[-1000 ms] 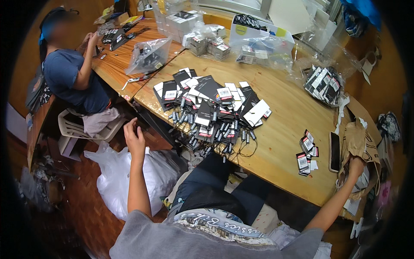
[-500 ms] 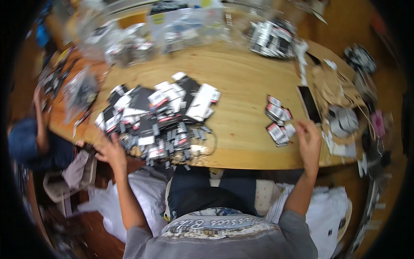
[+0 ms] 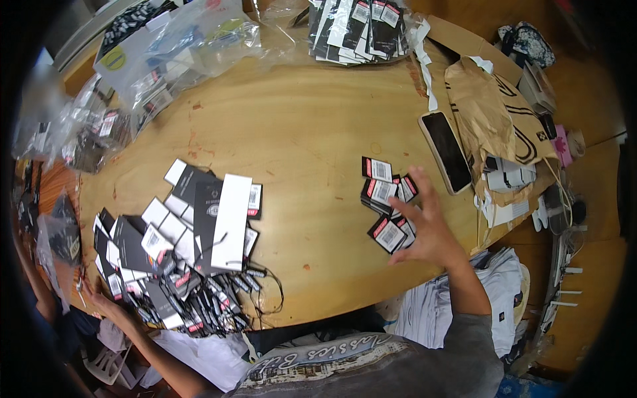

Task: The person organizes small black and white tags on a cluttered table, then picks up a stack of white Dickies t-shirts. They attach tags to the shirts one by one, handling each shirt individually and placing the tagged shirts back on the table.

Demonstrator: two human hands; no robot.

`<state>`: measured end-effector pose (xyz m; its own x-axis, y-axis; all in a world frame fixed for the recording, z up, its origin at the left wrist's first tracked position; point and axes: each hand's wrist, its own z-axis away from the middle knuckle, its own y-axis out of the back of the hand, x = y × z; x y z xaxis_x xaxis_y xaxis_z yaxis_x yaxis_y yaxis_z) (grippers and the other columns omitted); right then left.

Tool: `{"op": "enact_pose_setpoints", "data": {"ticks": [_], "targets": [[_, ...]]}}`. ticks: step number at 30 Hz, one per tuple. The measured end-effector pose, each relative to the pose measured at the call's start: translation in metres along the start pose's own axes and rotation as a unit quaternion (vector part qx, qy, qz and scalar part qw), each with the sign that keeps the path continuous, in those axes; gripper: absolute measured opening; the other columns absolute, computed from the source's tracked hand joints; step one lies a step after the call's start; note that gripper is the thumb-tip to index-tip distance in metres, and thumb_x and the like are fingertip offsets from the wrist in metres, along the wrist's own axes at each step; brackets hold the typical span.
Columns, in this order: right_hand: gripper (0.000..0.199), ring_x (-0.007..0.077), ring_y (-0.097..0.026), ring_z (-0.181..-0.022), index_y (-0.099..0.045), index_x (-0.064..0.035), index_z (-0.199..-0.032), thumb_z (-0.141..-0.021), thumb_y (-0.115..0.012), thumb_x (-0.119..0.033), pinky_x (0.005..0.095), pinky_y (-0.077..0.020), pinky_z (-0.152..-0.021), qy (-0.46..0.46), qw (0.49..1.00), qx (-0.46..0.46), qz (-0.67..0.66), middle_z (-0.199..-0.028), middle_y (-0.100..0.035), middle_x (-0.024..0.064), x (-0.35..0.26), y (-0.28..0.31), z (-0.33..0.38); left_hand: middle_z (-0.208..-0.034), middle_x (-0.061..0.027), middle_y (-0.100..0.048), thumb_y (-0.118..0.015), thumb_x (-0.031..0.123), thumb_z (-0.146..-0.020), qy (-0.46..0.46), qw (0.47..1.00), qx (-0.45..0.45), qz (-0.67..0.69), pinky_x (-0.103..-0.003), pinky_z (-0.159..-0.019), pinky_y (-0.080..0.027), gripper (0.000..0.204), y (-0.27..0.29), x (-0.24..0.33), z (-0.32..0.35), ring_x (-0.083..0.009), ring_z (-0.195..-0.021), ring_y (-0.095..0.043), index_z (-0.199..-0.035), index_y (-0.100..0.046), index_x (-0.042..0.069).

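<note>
Head view: right hand [image 3: 434, 239] arches, fingers spread, over small rectangular tags [image 3: 383, 192] on wooden table [image 3: 325, 126]; left hand [image 3: 111, 310], beside heaped cards [image 3: 135, 240], finger pose unclear.

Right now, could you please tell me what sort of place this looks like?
Probably a small garment-tagging workroom: heaped black-and-white hang tags and smaller barcode tags lie on a wooden table, with folded white garments beside it.
</note>
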<state>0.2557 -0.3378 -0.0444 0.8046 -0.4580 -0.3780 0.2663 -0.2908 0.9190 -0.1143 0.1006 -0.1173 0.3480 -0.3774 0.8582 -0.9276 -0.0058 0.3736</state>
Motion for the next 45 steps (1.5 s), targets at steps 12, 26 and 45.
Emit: {"op": "enact_pose_setpoints", "data": {"ticks": [12,26,45], "targets": [[0.059,0.0373,-0.021,-0.119,-0.046,-0.0284,-0.114,-0.062,-0.058,-0.052,0.0573,-0.0145,-0.091,-0.005,0.997,-0.036,0.062,-0.131,-0.024,0.0107,-0.002,-0.018,-0.039,-0.121,-0.021,-0.035,-0.02,0.04,-0.088,-0.039,0.968,0.003,-0.248,-0.037,-0.096,-0.02,0.056,-0.007,0.024,0.011,-0.0299,-0.114,-0.031,-0.12,-0.031,-0.005],[0.052,0.0358,-0.026,-0.117,-0.049,-0.0272,-0.109,-0.061,-0.061,-0.04,0.0493,-0.0196,-0.094,-0.009,0.999,-0.027,0.032,-0.128,-0.03,0.0106,-0.005,-0.016,-0.046,-0.12,-0.0238,-0.033,-0.024,0.034,-0.089,0.018,0.977,-0.001,-0.213,-0.038,-0.094,-0.024,0.05,-0.014,0.04,0.012,-0.0306,-0.109,-0.036,-0.12,-0.027,-0.005],[0.072,0.035,-0.027,-0.115,-0.036,-0.0133,-0.119,-0.059,-0.069,-0.033,0.0506,-0.0185,-0.093,-0.011,0.991,0.098,-0.093,-0.128,-0.024,0.0176,0.006,-0.004,-0.025,-0.094,-0.0142,-0.05,-0.04,0.007,-0.084,-0.088,0.977,0.188,0.04,-0.031,-0.082,-0.037,0.03,-0.032,0.149,0.035,-0.0188,-0.09,-0.047,-0.11,-0.03,-0.003]]}}
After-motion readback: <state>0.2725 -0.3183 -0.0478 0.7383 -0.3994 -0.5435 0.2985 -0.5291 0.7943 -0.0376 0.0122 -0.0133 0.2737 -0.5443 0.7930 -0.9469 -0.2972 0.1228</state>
